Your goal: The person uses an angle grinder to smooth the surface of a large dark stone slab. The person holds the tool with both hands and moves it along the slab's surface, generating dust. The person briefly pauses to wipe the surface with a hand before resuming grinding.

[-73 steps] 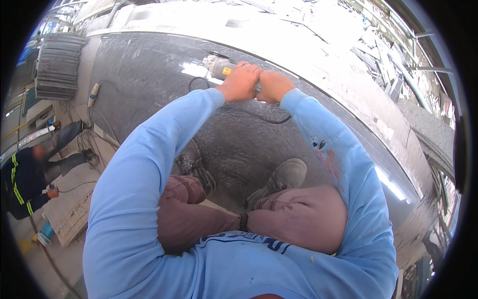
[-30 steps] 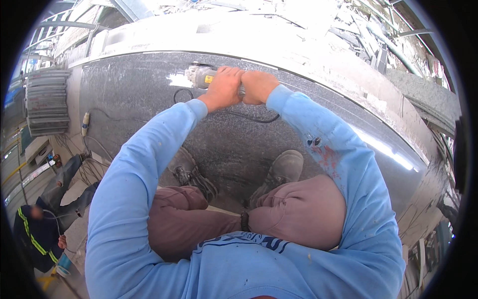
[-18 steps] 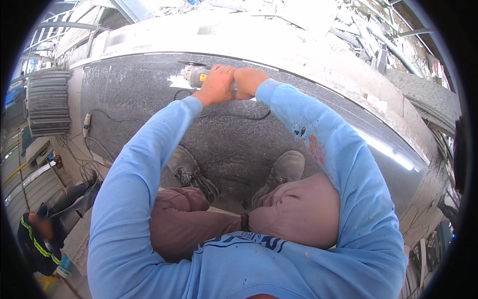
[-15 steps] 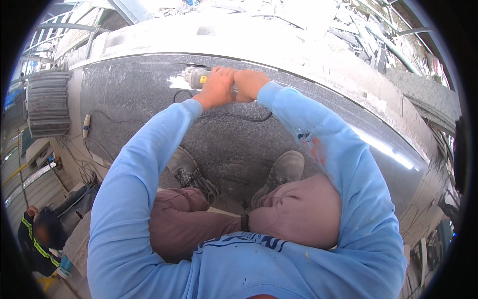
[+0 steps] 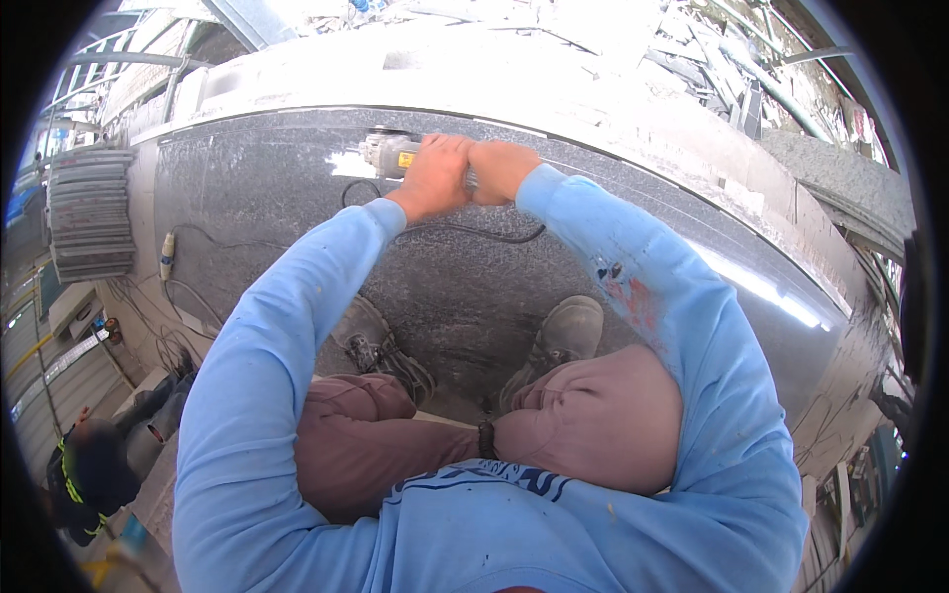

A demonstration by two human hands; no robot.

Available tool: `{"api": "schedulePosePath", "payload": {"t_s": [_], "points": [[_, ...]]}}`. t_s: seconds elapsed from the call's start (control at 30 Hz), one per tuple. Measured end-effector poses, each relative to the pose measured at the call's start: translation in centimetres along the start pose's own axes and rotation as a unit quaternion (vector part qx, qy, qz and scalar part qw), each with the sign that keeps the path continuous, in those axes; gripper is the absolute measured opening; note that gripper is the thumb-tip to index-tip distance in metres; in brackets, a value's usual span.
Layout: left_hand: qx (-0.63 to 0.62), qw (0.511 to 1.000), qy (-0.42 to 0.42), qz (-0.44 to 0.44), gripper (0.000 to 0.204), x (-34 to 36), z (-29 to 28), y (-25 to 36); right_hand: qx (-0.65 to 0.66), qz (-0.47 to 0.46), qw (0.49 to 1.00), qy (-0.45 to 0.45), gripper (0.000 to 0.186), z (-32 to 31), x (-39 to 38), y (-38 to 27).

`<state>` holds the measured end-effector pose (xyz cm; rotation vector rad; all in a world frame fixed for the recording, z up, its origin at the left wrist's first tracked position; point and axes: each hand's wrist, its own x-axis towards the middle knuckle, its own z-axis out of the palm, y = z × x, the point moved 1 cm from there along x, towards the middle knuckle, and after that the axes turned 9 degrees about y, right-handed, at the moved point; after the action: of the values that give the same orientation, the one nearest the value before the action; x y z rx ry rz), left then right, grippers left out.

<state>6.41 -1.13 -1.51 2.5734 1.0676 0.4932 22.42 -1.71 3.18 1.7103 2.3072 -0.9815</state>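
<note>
Both my arms, in light blue sleeves, reach forward to an angle grinder (image 5: 388, 156) with a pale grey body and a yellow label. My left hand (image 5: 436, 180) is wrapped round its body. Just right of it, my right hand (image 5: 500, 170) grips the rear of the same tool. The grinder's disc (image 5: 389, 130) lies near the far edge of a large dark stone slab (image 5: 267, 178). A black cord (image 5: 474, 233) runs beneath my wrists across the slab.
My boots (image 5: 371, 336) rest on the slab. A cable connector (image 5: 167, 255) lies at its left, beside stacked grey strips (image 5: 91, 212). Broken stone pieces (image 5: 712, 69) cover the ground beyond. Another person (image 5: 94, 474) in dark clothes with reflective stripes is at lower left.
My hands and the grinder stay in nearly the same place, with both grips unchanged. The other person at lower left has shifted and leaned slightly.
</note>
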Motion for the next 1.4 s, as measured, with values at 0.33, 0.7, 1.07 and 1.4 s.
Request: {"api": "schedulePosePath", "payload": {"t_s": [0.33, 0.7, 1.07, 1.4], "points": [[0.013, 0.999, -0.038, -0.018, 0.056, 0.0, -0.5, -0.2, -0.001, 0.005, 1.000, -0.012, 0.035, -0.8, -0.1, -0.6], [-0.006, 1.000, -0.010, -0.005, 0.055, 0.7, 0.5, 2.0, 0.004, 0.027, 1.000, -0.014, 0.032, -1.3, -2.3, 0.7], [0.018, 0.999, -0.043, -0.019, 0.058, 0.6, -0.1, -0.4, 0.004, -0.001, 1.000, 0.008, 0.034, 0.4, 1.0, 0.3], [0.016, 0.999, -0.040, -0.006, 0.060, 1.2, 0.7, 3.0, -0.010, 0.014, 1.000, 0.024, 0.035, -0.2, -2.6, 1.9]]}}
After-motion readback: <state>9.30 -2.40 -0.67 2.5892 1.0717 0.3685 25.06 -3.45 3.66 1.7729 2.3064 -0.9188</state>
